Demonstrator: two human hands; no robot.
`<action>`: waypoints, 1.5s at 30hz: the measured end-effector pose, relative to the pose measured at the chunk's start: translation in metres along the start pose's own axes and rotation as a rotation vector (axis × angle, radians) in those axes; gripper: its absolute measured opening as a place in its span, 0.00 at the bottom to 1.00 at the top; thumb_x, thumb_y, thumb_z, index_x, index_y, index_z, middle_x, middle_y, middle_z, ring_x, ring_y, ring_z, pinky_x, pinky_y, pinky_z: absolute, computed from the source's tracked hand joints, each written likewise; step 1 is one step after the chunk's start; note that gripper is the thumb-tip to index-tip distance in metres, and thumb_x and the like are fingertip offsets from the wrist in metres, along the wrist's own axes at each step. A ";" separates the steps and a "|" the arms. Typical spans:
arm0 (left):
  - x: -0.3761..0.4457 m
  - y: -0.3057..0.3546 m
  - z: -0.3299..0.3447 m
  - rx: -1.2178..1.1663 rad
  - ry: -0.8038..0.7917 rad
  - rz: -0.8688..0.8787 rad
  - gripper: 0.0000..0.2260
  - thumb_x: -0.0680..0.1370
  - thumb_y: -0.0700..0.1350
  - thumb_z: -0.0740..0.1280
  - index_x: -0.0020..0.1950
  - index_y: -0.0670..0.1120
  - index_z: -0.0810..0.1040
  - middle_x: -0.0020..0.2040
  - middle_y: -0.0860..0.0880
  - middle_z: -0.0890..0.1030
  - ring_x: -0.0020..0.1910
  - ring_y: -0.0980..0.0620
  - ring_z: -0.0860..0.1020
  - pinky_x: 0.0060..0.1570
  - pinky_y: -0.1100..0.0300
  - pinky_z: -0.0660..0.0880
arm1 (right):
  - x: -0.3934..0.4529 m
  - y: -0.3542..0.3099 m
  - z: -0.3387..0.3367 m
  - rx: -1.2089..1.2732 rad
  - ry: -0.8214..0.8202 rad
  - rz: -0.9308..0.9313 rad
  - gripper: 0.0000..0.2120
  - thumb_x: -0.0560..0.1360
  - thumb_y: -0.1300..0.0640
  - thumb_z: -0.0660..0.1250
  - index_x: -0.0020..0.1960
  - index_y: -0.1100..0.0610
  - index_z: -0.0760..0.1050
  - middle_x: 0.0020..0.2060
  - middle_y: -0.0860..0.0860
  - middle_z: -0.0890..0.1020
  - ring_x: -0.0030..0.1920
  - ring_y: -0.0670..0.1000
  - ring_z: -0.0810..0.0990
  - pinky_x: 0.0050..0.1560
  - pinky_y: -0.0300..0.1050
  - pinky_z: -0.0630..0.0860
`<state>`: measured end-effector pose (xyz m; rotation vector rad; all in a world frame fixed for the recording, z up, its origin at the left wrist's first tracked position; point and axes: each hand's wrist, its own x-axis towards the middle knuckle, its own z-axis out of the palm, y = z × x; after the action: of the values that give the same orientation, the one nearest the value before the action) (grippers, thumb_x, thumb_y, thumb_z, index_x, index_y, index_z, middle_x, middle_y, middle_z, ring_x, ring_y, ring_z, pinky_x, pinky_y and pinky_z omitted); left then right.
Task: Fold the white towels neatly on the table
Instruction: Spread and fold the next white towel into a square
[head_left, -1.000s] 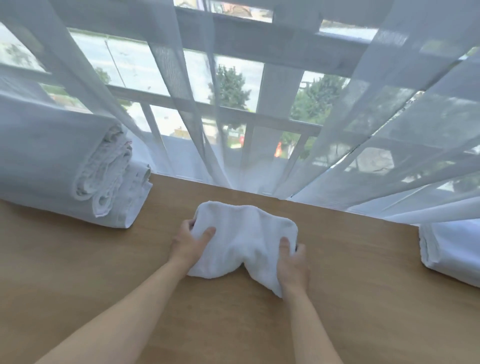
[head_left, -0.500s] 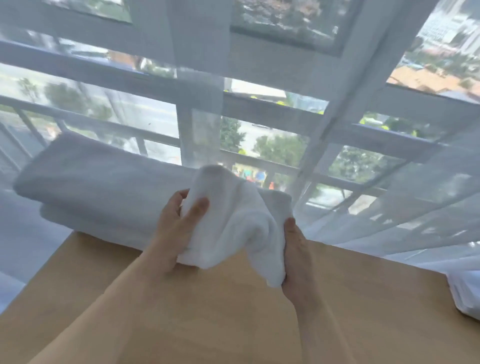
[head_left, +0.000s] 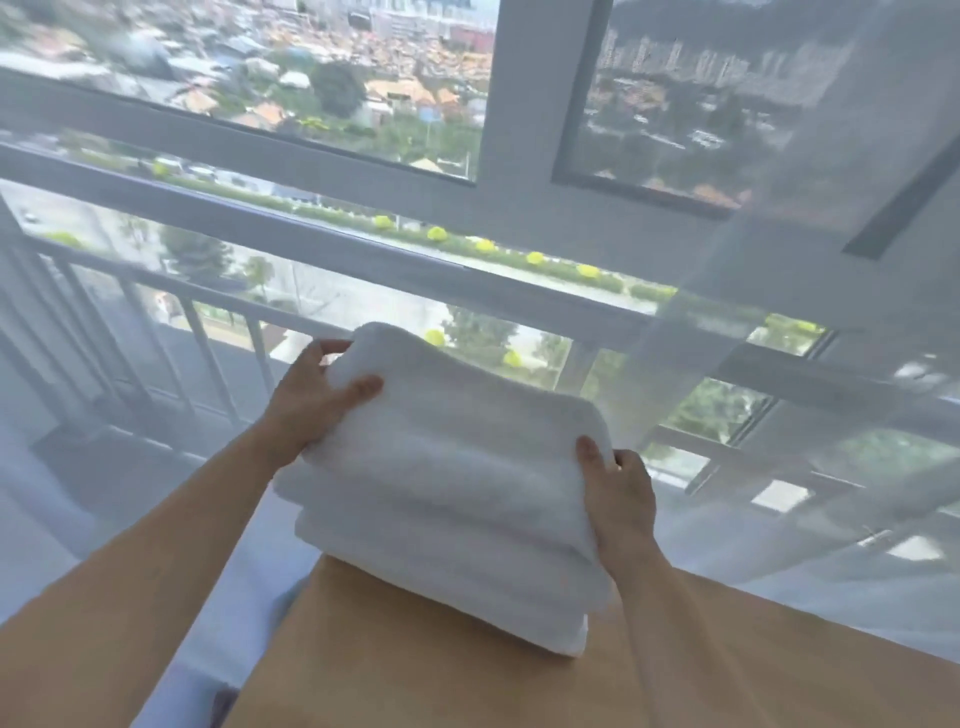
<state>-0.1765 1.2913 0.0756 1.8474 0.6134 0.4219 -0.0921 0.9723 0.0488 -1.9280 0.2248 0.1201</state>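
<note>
A folded white towel lies on top of a stack of folded white towels at the far left corner of the wooden table. My left hand grips the top towel's left end, thumb on top and fingers curled round the far edge. My right hand holds its right end, thumb on top, fingers hidden behind the towel's side.
A sheer white curtain hangs behind the table in front of a large window with a railing. The table's left edge runs just left of the stack, with the floor below it.
Both hands lifted the folded towel off the table's middle, carried it left and set it on the stack of folded towels. The view swung left and upward.
</note>
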 end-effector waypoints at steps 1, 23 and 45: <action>0.006 -0.008 -0.003 0.107 -0.043 -0.018 0.27 0.71 0.54 0.78 0.65 0.57 0.71 0.49 0.54 0.79 0.43 0.57 0.81 0.40 0.62 0.75 | 0.001 0.004 0.004 -0.099 0.021 -0.011 0.18 0.75 0.37 0.67 0.51 0.51 0.71 0.44 0.47 0.78 0.40 0.44 0.75 0.35 0.42 0.69; 0.063 -0.019 -0.018 -0.364 -0.636 -0.400 0.20 0.68 0.52 0.80 0.55 0.43 0.86 0.58 0.39 0.84 0.55 0.39 0.84 0.44 0.50 0.83 | 0.017 -0.005 -0.031 0.364 -0.304 0.105 0.18 0.76 0.50 0.73 0.62 0.52 0.73 0.54 0.52 0.85 0.53 0.54 0.86 0.43 0.51 0.83; 0.051 -0.038 -0.003 0.303 0.022 0.126 0.27 0.72 0.45 0.78 0.67 0.50 0.72 0.58 0.48 0.79 0.55 0.47 0.76 0.54 0.54 0.69 | 0.012 0.022 -0.006 -0.283 0.116 -0.202 0.20 0.77 0.50 0.68 0.65 0.43 0.63 0.47 0.48 0.79 0.46 0.52 0.79 0.42 0.47 0.70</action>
<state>-0.1452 1.3345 0.0410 2.1810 0.6036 0.4519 -0.0852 0.9577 0.0289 -2.2297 0.0920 -0.1002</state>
